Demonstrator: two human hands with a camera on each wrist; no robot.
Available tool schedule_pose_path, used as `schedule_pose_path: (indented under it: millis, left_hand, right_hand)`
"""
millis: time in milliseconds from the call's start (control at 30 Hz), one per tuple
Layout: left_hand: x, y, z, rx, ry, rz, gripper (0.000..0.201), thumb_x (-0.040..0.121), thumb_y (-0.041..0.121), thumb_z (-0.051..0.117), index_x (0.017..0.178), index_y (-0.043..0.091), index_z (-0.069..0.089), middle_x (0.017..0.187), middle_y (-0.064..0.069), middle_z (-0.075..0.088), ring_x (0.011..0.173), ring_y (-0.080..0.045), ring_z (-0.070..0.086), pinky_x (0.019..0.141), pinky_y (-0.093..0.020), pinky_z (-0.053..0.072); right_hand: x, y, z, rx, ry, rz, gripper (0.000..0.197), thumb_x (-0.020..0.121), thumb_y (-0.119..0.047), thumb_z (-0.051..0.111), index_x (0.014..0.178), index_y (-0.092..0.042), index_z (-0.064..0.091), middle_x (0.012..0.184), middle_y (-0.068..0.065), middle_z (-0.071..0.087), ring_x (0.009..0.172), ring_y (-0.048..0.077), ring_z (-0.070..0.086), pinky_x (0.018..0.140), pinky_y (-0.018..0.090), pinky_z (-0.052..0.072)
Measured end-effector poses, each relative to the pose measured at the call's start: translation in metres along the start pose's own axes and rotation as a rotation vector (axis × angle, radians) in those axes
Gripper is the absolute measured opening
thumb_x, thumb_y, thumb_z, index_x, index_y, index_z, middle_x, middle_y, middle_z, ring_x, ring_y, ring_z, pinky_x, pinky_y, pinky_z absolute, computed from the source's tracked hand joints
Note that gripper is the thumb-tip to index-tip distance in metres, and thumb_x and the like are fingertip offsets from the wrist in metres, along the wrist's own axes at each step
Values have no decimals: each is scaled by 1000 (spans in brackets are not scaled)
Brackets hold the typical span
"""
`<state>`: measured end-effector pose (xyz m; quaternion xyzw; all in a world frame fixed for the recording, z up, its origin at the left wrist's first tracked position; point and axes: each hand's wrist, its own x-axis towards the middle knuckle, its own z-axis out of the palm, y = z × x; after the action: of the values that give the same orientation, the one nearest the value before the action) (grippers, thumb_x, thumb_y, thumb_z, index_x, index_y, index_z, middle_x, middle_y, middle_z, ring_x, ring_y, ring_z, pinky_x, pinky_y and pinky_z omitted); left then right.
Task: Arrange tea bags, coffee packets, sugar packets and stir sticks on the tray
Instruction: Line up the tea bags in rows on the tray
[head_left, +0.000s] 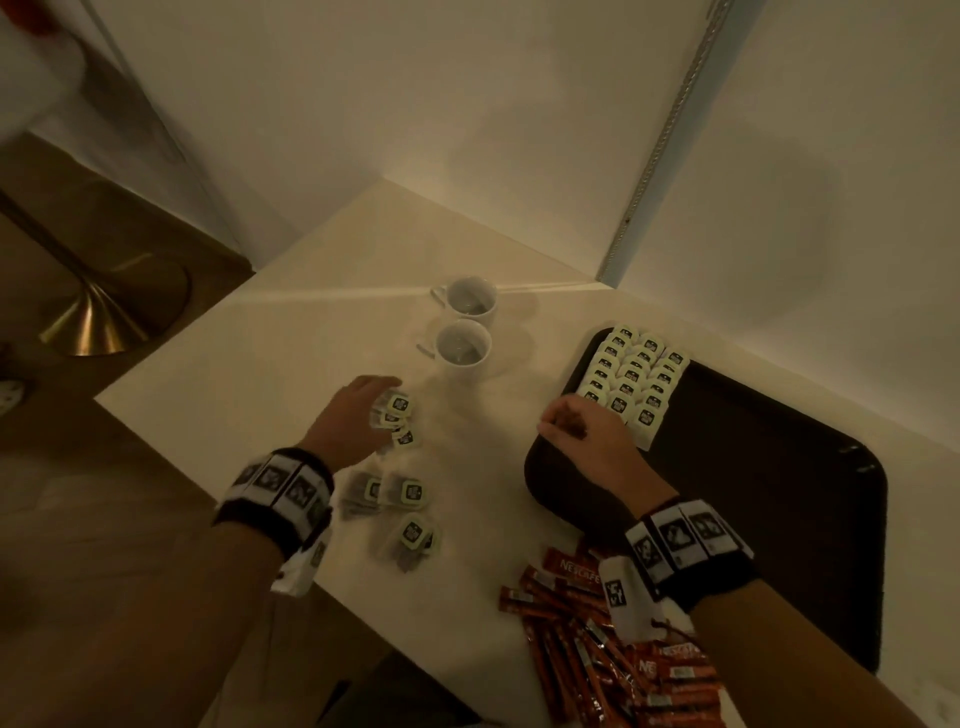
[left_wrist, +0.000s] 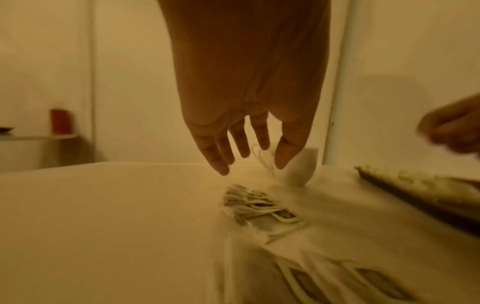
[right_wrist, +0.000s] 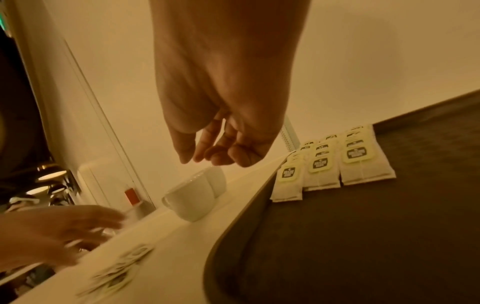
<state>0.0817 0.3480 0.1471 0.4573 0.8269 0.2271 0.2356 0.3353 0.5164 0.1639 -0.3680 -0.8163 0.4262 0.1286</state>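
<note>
Fingers (left_wrist: 221, 162) of the left hand (head_left: 353, 421) hang straight and slightly spread above a small heap of loose tea bags (head_left: 397, 415) on the pale table (head_left: 249, 374), holding nothing. More tea bags (head_left: 395, 499) lie scattered nearer the table's front edge. Just beyond the heap stand two white cups (head_left: 462, 343), one behind the other. Further right, the right hand (head_left: 587, 441) hovers over the near left corner of the dark tray (head_left: 779, 467), its fingers (right_wrist: 213, 152) loosely curled together with nothing between them. Beside its fingertips, rows of tea bags (head_left: 631, 374) sit overlapped in three neat columns at the tray's far left corner. In front of the tray, by the right wrist, a pile of red coffee packets (head_left: 587, 623) lies on the table.
</note>
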Motion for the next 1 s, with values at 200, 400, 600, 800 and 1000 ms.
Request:
schedule_pose_path:
  millis: [200,400,600,800,1000]
  left_hand:
    - [49,-12,14,370,-330,-13,80,84,29,70,150,21,26,158,-6,19,143,-30,19,115,-42,22]
    - [57,-18,14,412,-344,-5,67,83,24,69,143,15,40,151,-10,30,132,-31,39,110,-38,33]
    - [53,-18,18,467,-254,28,50,88,22,63,134,16,45,124,-11,44,111,-33,48,94,-40,42]
    - [45,-15,24,465,-191,18,38,96,16,49,133,9,40,127,-12,42,113,-32,42,93,-43,43]
    - [33,19,23,280,22,141,41,88,-6,46,129,-1,48,124,-21,40,105,-38,45,93,-46,42]
  right_hand:
    - [-46,0,-8,41,-82,53,5,88,-16,63,90,-21,62,85,-10,62,77,-9,56,71,4,43]
    - [-72,6,-20,50,-108,154,9,91,-20,59,90,-30,59,90,-12,61,82,-3,57,70,7,45]
    - [-82,7,-20,63,-104,192,14,91,-20,58,88,-34,57,92,-14,61,82,-8,57,69,4,44]
    - [-76,1,-21,35,-130,159,15,91,-21,57,89,-36,55,92,-15,60,85,-6,57,71,7,45]
    - [-53,-18,-14,112,-105,21,7,91,-19,59,96,-23,60,91,-13,61,83,-7,57,75,8,45]
